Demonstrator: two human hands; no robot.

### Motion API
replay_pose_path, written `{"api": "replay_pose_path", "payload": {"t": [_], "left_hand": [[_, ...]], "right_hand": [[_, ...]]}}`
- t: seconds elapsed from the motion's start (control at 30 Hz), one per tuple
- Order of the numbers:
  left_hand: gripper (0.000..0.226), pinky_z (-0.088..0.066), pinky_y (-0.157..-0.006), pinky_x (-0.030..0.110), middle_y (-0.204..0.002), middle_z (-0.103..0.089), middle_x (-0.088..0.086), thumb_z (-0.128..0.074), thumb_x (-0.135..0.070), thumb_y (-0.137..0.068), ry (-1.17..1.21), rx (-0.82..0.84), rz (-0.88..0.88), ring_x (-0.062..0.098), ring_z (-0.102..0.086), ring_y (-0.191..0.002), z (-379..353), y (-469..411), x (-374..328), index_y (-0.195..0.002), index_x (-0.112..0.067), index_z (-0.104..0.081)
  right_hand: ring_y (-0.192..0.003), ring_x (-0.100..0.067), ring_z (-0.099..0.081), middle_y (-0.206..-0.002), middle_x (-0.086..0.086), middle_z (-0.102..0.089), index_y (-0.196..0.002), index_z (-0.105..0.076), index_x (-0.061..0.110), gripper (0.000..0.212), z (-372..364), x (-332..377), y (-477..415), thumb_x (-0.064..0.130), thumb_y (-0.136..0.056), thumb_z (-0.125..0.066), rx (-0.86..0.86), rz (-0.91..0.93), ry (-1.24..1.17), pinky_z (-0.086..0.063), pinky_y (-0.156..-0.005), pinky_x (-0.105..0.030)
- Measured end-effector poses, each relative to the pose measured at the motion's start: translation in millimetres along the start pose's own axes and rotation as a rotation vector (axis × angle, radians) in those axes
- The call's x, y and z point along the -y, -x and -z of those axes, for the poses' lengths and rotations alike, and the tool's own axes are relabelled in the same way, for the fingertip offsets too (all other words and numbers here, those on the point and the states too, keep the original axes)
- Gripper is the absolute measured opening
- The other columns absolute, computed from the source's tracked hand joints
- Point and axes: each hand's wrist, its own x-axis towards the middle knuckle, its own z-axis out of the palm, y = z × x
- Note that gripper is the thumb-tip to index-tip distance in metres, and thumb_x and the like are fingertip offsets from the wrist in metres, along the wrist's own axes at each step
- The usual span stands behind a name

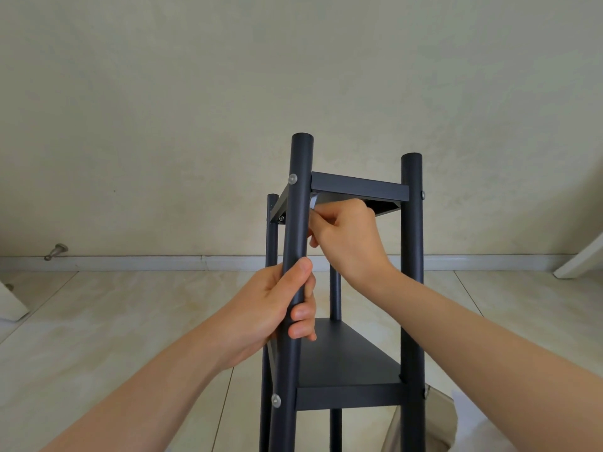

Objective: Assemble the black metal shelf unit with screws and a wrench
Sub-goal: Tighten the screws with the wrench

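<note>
The black metal shelf unit (411, 288) stands upright in front of me, with a top shelf (359, 189) and a lower shelf (342, 357) between round posts. My left hand (277, 308) grips the near left post (297, 223) about halfway between the two shelves. My right hand (349, 239) reaches under the top shelf at that post's corner and pinches a small silver wrench (314, 201). Silver screw heads (292, 178) show on the posts at each shelf level.
The unit stands on a pale tiled floor (98, 321) close to a beige wall with a white skirting board. A metal door stop (56, 251) sticks out of the wall at left. White furniture edges show at far left and far right. Beige cloth (434, 419) lies at lower right.
</note>
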Motion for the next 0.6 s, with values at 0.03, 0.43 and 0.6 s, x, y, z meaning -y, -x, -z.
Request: {"api": "replay_pose_path", "payload": {"t": [0.03,0.43,0.6], "left_hand": [[0.042,-0.053,-0.064,0.027,-0.056,-0.041,-0.002,-0.056,-0.066,-0.076,-0.001,0.004,-0.002,0.014,-0.043,-0.045,0,0,0,-0.068,-0.025,-0.056],[0.043,-0.054,-0.065,0.027,-0.056,-0.042,-0.002,-0.055,-0.067,-0.077,-0.034,0.002,0.001,0.014,-0.044,-0.045,2,1,0,-0.067,-0.026,-0.057],[0.042,-0.053,-0.063,0.027,-0.055,-0.043,-0.002,-0.054,-0.067,-0.077,-0.038,-0.012,-0.007,0.014,-0.043,-0.045,3,0,-1,-0.066,-0.027,-0.058]], "right_hand": [[-0.043,-0.006,-0.045,-0.044,0.012,-0.056,-0.048,-0.054,0.012,0.047,-2,-1,-1,0.007,-0.095,-0.053,-0.014,0.010,-0.006,-0.035,-0.046,-0.010],[-0.043,-0.003,-0.045,-0.039,0.017,-0.048,-0.046,-0.044,0.014,0.051,-5,-4,-2,0.007,-0.096,-0.052,-0.060,0.031,0.003,-0.035,-0.049,-0.012],[-0.045,-0.011,-0.032,-0.046,-0.005,-0.039,-0.066,-0.054,-0.015,0.036,5,2,4,0.010,-0.092,-0.056,0.023,-0.023,0.023,-0.032,-0.047,-0.017]]}}
